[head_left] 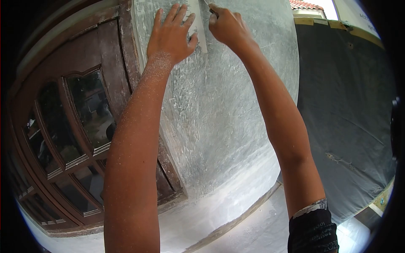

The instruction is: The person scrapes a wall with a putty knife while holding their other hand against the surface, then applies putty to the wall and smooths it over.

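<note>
Both arms reach up to a grey, patchy plastered wall [223, 114]. My left hand [172, 36] lies with fingers spread over a pale, straight-edged strip [201, 36] that runs down the wall from the top of the view. Pale dust specks cover its wrist and forearm. Just right of the strip, my right hand [228, 25] is closed round the dark handle of a small thin tool [213, 12]. The tool's tip is near the top edge of the view, too small to identify.
A brown wooden door with glass panes [90, 105] and its worn frame stand at the left. Dark sheeting [346, 109] hangs at the right below a red tiled roof [308, 5]. A whitish ledge [219, 219] runs along the wall's base.
</note>
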Motion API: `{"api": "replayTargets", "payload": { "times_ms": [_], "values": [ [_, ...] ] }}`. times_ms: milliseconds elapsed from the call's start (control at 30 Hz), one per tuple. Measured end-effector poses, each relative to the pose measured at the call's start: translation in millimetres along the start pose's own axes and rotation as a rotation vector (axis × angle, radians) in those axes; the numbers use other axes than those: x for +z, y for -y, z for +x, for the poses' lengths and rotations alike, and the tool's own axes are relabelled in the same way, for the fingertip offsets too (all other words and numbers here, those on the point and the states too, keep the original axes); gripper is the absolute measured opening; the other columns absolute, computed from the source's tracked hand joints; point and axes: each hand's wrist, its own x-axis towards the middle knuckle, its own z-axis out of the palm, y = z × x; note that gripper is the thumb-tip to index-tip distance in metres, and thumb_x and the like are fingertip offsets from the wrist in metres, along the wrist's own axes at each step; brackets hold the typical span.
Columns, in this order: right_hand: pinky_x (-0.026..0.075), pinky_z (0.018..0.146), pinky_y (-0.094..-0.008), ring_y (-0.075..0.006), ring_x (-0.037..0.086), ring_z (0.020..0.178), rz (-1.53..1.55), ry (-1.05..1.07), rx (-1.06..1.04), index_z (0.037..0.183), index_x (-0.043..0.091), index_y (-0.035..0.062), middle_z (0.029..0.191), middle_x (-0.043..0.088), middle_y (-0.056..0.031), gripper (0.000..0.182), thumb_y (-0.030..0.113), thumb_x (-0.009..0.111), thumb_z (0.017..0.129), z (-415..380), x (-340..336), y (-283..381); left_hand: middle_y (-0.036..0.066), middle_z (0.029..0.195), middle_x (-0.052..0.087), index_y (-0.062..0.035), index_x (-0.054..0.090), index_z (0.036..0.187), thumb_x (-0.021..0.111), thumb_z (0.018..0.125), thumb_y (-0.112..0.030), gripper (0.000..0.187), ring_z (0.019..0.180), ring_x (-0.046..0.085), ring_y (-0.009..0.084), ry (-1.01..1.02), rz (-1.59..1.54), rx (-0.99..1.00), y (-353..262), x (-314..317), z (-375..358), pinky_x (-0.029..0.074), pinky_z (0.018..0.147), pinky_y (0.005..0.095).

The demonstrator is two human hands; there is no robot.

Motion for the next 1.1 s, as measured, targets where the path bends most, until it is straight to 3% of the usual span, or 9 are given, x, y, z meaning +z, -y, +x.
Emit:
{"api": "replayTargets", "payload": {
  "times_ms": [567, 767, 967, 1100],
  "values": [
    [0.053, 0.097, -0.0508, -0.0459, 0.069, 0.102, 0.039, 0.022, 0.002, 0.136, 0.066, 0.0136, 0.112, 0.071, -0.0269, 0.044, 0.022, 0.050, 0.096, -22, 4, -14, 0.016, 0.160, 0.040, -0.0062, 0.051, 0.147, 0.064, 0.092, -0.032, 0.061, 0.153, 0.028, 0.0307, -0.008, 0.007, 0.002, 0, 0, -1, 0.015, 0.127, 0.0507],
    [0.054, 0.096, -0.0508, -0.0450, 0.070, 0.100, 0.034, 0.005, -0.005, 0.138, 0.065, 0.0161, 0.112, 0.072, -0.0251, 0.044, 0.022, 0.051, 0.096, 13, 8, -10, 0.015, 0.160, 0.039, -0.0066, 0.051, 0.147, 0.064, 0.093, -0.032, 0.062, 0.153, 0.028, 0.0300, 0.017, 0.011, -0.001, -5, -9, -1, 0.015, 0.127, 0.0504],
    [0.054, 0.095, -0.0506, -0.0458, 0.070, 0.099, 0.041, 0.007, -0.008, 0.137, 0.065, 0.0152, 0.108, 0.072, -0.0264, 0.044, 0.023, 0.051, 0.096, -19, 6, -11, 0.015, 0.160, 0.040, -0.0067, 0.051, 0.147, 0.064, 0.093, -0.032, 0.061, 0.153, 0.028, 0.0303, -0.008, 0.017, -0.004, -1, -1, -1, 0.016, 0.127, 0.0506],
    [0.054, 0.095, -0.0505, -0.0458, 0.070, 0.100, 0.057, 0.025, 0.003, 0.136, 0.066, 0.0139, 0.109, 0.072, -0.0267, 0.044, 0.023, 0.051, 0.096, 11, 7, -10, 0.015, 0.159, 0.041, -0.0067, 0.051, 0.147, 0.064, 0.093, -0.032, 0.061, 0.152, 0.029, 0.0307, -0.008, 0.024, 0.003, 0, 1, 0, 0.016, 0.127, 0.0502]
  ]
}}
